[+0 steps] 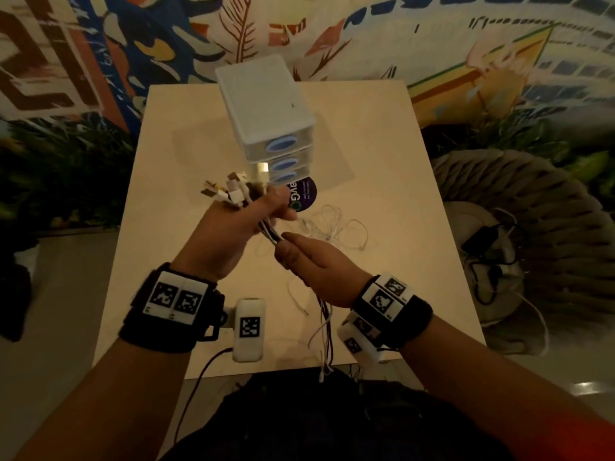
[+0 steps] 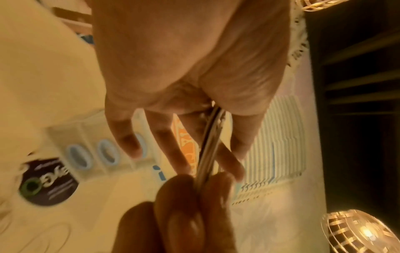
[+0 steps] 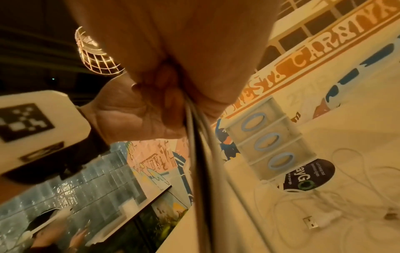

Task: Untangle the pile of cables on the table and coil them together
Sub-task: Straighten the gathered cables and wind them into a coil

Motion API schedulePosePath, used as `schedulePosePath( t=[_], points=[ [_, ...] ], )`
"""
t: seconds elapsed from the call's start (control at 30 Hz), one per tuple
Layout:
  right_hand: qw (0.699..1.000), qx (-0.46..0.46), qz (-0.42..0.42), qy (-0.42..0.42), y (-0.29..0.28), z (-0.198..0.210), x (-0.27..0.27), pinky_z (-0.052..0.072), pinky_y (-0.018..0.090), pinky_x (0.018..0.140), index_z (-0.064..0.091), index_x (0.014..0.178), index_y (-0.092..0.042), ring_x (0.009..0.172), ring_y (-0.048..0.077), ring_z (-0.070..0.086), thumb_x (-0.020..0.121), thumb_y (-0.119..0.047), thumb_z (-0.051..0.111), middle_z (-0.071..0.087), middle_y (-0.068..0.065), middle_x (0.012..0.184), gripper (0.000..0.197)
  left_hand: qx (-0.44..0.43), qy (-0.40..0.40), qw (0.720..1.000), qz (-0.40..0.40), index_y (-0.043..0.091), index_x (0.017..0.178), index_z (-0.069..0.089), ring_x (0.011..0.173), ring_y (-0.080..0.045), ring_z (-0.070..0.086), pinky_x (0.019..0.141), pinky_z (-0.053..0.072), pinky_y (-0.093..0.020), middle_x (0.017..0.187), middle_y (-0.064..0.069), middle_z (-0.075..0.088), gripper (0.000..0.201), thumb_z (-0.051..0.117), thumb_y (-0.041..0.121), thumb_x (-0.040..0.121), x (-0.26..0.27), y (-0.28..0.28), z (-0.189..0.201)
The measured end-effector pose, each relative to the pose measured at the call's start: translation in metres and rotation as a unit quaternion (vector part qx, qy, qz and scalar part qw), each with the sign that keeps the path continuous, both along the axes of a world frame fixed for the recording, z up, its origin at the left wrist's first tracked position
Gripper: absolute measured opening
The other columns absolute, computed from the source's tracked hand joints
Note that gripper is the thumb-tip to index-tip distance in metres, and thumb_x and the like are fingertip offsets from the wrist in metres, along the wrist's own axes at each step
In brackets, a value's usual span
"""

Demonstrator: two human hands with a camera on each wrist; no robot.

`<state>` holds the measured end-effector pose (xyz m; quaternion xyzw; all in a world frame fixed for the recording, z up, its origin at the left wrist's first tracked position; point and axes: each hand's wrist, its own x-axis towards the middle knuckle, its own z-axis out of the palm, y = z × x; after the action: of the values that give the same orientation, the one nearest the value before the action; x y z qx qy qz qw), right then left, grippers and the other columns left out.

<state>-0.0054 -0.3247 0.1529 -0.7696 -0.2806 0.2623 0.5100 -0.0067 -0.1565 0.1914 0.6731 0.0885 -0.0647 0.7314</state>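
Note:
My left hand [image 1: 263, 211] grips a bundle of white and dark cables [image 1: 271, 234] just below their plug ends [image 1: 233, 191], which fan out above the fist. Just below it, my right hand [image 1: 289, 251] pinches the same bundle. From there the cables hang past the table's front edge [image 1: 324, 331]. The left wrist view shows the bundle [image 2: 210, 140] running from my left palm [image 2: 173, 59] into the right hand's fingertips [image 2: 184, 219]. In the right wrist view the bundle [image 3: 200, 154] leaves my closed right hand [image 3: 184, 59]. A loose white cable [image 1: 332, 227] [image 3: 311, 224] with a USB plug lies tangled on the table.
A white three-drawer unit [image 1: 266, 108] [image 3: 266, 137] stands at the back of the pale table [image 1: 382, 161]. A round dark sticker [image 1: 304, 194] [image 3: 307, 174] lies in front of it. A woven chair [image 1: 519, 227] with dark cables on it stands to the right.

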Motion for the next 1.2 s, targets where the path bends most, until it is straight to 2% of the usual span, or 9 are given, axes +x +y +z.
schedulePosePath(
  t=[0.1, 0.23, 0.4, 0.53, 0.63, 0.87, 0.97, 1.07, 1.2],
  points=[
    [0.999, -0.019, 0.019, -0.028, 0.001, -0.008, -0.001, 0.035, 0.015, 0.065, 0.052, 0.089, -0.02, 0.063, -0.003, 0.048, 0.11, -0.03, 0.034, 0.049, -0.013, 0.071, 0.029, -0.023, 0.025, 0.997, -0.064, 0.006, 0.093, 0.07, 0.089, -0.028, 0.069, 0.072, 0.057, -0.035, 0.067, -0.003, 0.067, 0.03, 0.065, 0.036, 0.091, -0.006, -0.006, -0.004],
    [0.998, -0.041, 0.013, 0.041, -0.001, -0.017, -0.004, 0.04, 0.019, 0.065, 0.057, 0.1, -0.016, 0.059, -0.004, 0.049, 0.109, -0.037, 0.034, 0.051, -0.012, 0.075, 0.032, -0.06, 0.045, 0.996, -0.044, 0.009, 0.113, 0.072, 0.058, -0.021, 0.056, 0.063, 0.053, -0.035, 0.044, -0.001, 0.032, 0.033, 0.048, 0.03, 0.106, -0.003, -0.006, -0.008],
    [0.989, -0.097, 0.023, 0.112, -0.027, -0.05, -0.011, 0.049, 0.027, 0.064, 0.049, 0.084, -0.012, 0.058, 0.009, 0.052, 0.104, -0.052, 0.037, 0.049, -0.007, 0.067, 0.046, -0.195, 0.075, 0.977, 0.033, 0.017, 0.093, 0.066, 0.043, -0.007, 0.019, 0.047, 0.022, -0.025, 0.055, 0.005, 0.025, 0.034, 0.039, 0.03, 0.109, -0.001, 0.007, -0.011],
    [0.974, -0.151, 0.039, 0.165, -0.053, -0.081, -0.024, 0.051, 0.025, 0.066, 0.049, 0.078, -0.018, 0.057, 0.008, 0.056, 0.102, -0.056, 0.04, 0.051, -0.004, 0.066, 0.046, -0.207, 0.102, 0.971, 0.068, 0.02, 0.084, 0.055, 0.041, -0.007, 0.018, 0.044, 0.021, -0.024, 0.053, 0.008, 0.023, 0.031, 0.039, 0.034, 0.108, -0.004, 0.017, -0.02],
    [0.969, -0.161, 0.045, 0.182, -0.062, -0.094, -0.027, 0.056, 0.035, 0.075, 0.052, 0.074, -0.022, 0.066, 0.014, 0.064, 0.097, -0.063, 0.045, 0.056, -0.003, 0.066, 0.047, -0.209, 0.117, 0.968, 0.076, 0.021, 0.082, 0.053, 0.041, -0.007, 0.017, 0.044, 0.019, -0.025, 0.051, 0.008, 0.022, 0.032, 0.039, 0.034, 0.108, -0.01, 0.023, -0.027],
    [0.973, -0.185, 0.046, 0.126, -0.062, -0.1, 0.013, 0.054, 0.037, 0.093, 0.067, 0.105, -0.037, 0.094, 0.007, 0.068, 0.081, -0.084, 0.048, 0.072, -0.013, 0.1, 0.056, -0.235, 0.129, 0.957, 0.108, 0.021, 0.08, 0.052, 0.039, -0.006, 0.017, 0.043, 0.019, -0.025, 0.049, 0.009, 0.022, 0.035, 0.037, 0.035, 0.108, -0.012, 0.035, -0.038],
    [0.969, -0.246, -0.02, 0.009, -0.039, -0.096, 0.056, 0.056, 0.038, 0.085, 0.065, 0.106, -0.03, 0.082, 0.011, 0.068, 0.097, -0.064, 0.046, 0.072, -0.009, 0.094, 0.041, -0.23, 0.141, 0.957, 0.111, 0.02, 0.079, 0.053, 0.04, -0.007, 0.017, 0.044, 0.019, -0.025, 0.05, 0.008, 0.023, 0.036, 0.039, 0.033, 0.109, -0.015, 0.029, -0.047],
    [0.941, -0.323, -0.056, -0.082, -0.008, -0.103, 0.091, 0.052, 0.034, 0.08, 0.063, 0.113, -0.03, 0.087, 0.02, 0.066, 0.1, -0.038, 0.05, 0.072, -0.002, 0.102, 0.021, -0.225, 0.15, 0.957, 0.102, 0.02, 0.08, 0.053, 0.041, -0.008, 0.016, 0.045, 0.018, -0.026, 0.051, 0.007, 0.022, 0.034, 0.039, 0.033, 0.108, -0.017, 0.023, -0.054],
    [0.895, -0.434, 0.003, -0.105, 0.024, -0.127, 0.102, 0.045, 0.032, 0.077, 0.053, 0.131, -0.034, 0.104, 0.025, 0.063, 0.098, -0.027, 0.049, 0.066, -0.001, 0.121, 0.034, -0.217, 0.153, 0.96, 0.093, 0.018, 0.083, 0.052, 0.04, -0.008, 0.015, 0.043, 0.018, -0.026, 0.051, 0.007, 0.021, 0.032, 0.038, 0.032, 0.108, -0.019, 0.025, -0.061]
  ],
)
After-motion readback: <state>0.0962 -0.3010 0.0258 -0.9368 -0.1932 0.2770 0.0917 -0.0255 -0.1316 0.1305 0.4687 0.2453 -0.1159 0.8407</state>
